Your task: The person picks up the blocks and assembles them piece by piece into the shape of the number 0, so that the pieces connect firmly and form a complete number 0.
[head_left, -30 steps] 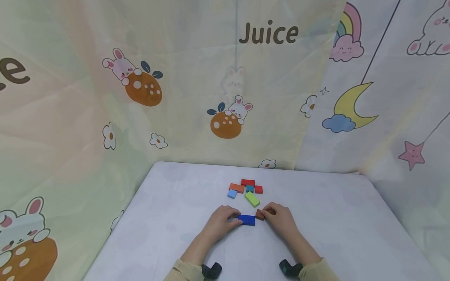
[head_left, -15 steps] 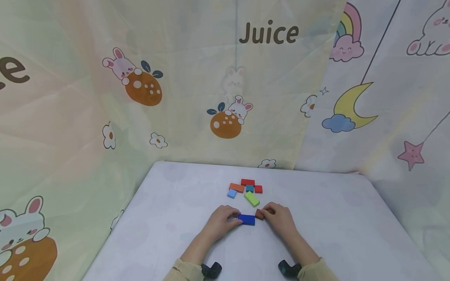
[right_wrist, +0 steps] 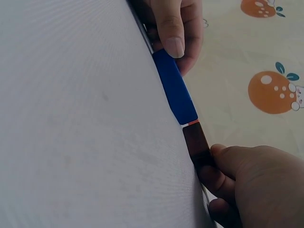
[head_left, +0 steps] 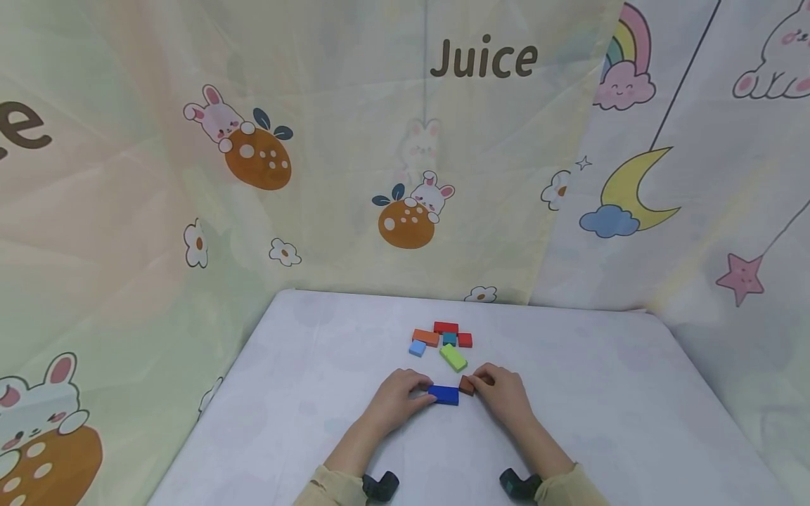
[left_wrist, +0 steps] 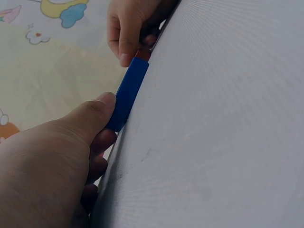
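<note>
On the white table lies a dark blue block, and my left hand pinches its left end between thumb and fingers. A small brown block sits at its right end, pinched by my right hand. In the right wrist view a thin gap separates the blue block from the brown block. The left wrist view shows the thumb of the left hand on the end of the blue block; the brown block is mostly hidden there.
Beyond the hands lies a loose group of blocks: a lime green one, a light blue one, an orange one, a teal one and two red ones, one long, one short. Printed cloth hangs behind the table.
</note>
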### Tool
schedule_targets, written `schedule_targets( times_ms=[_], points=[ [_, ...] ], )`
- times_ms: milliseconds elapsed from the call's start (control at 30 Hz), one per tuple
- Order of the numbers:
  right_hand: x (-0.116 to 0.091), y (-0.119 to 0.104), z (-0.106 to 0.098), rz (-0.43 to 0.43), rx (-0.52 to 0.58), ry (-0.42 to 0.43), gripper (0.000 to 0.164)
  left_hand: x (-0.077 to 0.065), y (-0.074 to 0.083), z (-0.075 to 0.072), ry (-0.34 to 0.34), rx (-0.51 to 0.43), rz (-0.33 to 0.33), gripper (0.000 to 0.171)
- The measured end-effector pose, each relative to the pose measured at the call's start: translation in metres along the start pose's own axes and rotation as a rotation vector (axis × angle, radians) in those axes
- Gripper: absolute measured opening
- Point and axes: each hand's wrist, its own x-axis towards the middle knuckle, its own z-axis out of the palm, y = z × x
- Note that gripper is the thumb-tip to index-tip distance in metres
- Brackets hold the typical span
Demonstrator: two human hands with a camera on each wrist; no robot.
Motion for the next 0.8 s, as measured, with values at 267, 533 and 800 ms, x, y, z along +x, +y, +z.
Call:
schedule_targets(
  times_ms=[267, 533, 800],
  points=[
    [0.0002, 0.0, -0.001, -0.006, 0.007, -0.008, 0.015, -0.0001, -0.0004, 0.0011, 0.002, -0.001, 0.0, 0.034],
    [-0.0002, -0.0006, -0.0016, -0.022, 0.007, -0.009, 0.013, 0.0002, -0.0012, 0.0018, 0.007, 0.0, -0.002, 0.034],
    [-0.0004, -0.0003, -0.0023, -0.022, 0.005, -0.011, 0.013, 0.0002, -0.0013, 0.0019, 0.01, -0.008, 0.002, 0.033]
  ],
)
